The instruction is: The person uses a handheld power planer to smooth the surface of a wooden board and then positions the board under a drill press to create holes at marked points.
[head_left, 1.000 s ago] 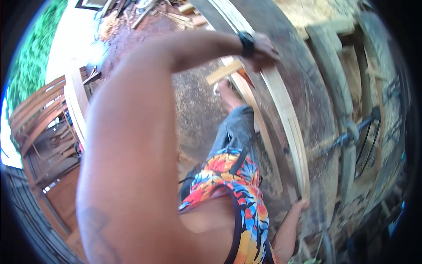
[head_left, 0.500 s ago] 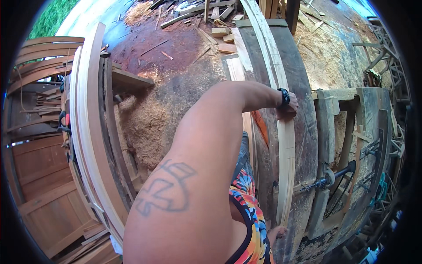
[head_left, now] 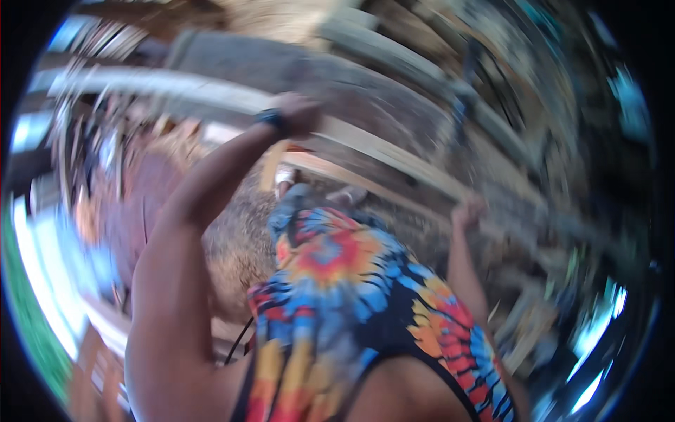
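Observation:
A long pale wooden board point(head_left: 380, 149) runs slantwise across the workbench in front of me. My left hand point(head_left: 299, 114), with a dark watch on the wrist, is closed over the board near its middle. Farther to the right, my right hand point(head_left: 470, 209) is closed at the same board. Motion blur smears the fingers of both hands, and their undersides are hidden.
The dark workbench top point(head_left: 365, 95) lies beyond the board. A weathered wooden frame point(head_left: 394, 49) stands past it. Below the bench edge is another light wooden strip point(head_left: 358, 183). Sawdust covers the ground point(head_left: 239, 246) by my feet.
My view has swung to the right, so the bench and board now lie crosswise instead of lengthwise. My right hand and torso have come more fully into view. Both hands stay at the board.

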Motion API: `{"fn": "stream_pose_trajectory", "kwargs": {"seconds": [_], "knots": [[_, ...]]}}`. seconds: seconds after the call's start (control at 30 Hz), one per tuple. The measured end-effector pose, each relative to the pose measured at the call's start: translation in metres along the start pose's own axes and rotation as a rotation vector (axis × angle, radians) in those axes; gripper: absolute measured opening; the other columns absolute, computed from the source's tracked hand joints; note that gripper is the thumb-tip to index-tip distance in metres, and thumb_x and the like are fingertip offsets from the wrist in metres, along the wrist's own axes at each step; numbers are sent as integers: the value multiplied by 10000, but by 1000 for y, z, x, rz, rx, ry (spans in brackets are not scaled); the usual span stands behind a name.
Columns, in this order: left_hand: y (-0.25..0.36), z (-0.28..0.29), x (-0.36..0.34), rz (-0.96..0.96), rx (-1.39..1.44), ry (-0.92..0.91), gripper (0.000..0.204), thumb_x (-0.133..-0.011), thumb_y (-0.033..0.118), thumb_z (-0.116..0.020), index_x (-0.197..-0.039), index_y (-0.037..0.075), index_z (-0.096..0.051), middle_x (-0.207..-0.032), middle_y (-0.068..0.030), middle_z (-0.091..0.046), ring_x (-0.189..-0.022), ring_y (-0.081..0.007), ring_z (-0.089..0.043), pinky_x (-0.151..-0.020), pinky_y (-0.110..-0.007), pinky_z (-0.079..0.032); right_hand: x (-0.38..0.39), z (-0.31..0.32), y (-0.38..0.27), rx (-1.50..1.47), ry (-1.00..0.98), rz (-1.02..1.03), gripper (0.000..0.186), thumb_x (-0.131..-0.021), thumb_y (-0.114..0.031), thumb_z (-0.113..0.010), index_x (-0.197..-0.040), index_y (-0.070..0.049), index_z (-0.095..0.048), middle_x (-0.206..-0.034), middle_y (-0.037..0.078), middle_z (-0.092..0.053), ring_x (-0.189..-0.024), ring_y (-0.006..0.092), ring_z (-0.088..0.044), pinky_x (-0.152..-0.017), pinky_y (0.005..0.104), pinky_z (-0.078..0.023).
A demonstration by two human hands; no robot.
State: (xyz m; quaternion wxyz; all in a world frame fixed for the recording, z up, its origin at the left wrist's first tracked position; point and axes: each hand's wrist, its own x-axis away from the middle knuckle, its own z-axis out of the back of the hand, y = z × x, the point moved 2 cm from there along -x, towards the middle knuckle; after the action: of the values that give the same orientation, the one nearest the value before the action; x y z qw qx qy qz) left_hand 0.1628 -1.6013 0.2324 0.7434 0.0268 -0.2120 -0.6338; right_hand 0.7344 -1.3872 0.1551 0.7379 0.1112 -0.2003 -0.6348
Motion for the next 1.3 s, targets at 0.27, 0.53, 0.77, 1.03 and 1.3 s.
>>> {"fn": "stream_pose_trajectory", "kwargs": {"seconds": [0.27,0.53,0.77,1.03,1.3], "knots": [[3,3,12,-103,-42,42,358,-731,279,-754,-1025,118,-630,-969,-133,-723,-896,-371,-700,-785,-507,-559,104,104,-139,-641,100,-117,797,-1045,-576,-342,-1593,-6,-248,-1663,234,-209,-1550,412,-149,-1266,515,-95],[-9,-5,20,-117,-51,21,490,-728,361,-790,-1122,111,-638,-1037,-140,-723,-949,-377,-693,-836,-497,-554,136,129,-123,-624,103,113,824,-937,-428,-596,-1604,-91,-247,-1667,126,-258,-1538,397,-206,-1259,575,-113],[-5,-5,16,-95,-106,4,572,-718,374,-821,-1191,114,-632,-1098,-136,-717,-1003,-375,-678,-865,-503,-541,75,82,-16,-408,-34,-153,954,-809,-282,-696,-1617,-118,-218,-1677,104,-239,-1536,368,-224,-1246,580,-186],[-3,-5,22,1,-156,-42,539,-669,334,-859,-1114,113,-652,-1011,-136,-715,-950,-382,-681,-805,-506,-541,68,27,61,-661,-286,-487,821,-853,-303,-632,-1569,-68,-304,-1629,154,-318,-1422,423,-403,-1154,512,-383],[-87,-43,24,-23,309,-118,530,-601,65,-937,-1033,-5,-639,-634,15,-533,-541,-96,-491,-485,-313,-476,235,-130,50,-751,-763,-120,476,-869,-301,-626,-1251,-22,-679,-1234,280,-665,-1112,404,-670,-962,453,-530]]}}
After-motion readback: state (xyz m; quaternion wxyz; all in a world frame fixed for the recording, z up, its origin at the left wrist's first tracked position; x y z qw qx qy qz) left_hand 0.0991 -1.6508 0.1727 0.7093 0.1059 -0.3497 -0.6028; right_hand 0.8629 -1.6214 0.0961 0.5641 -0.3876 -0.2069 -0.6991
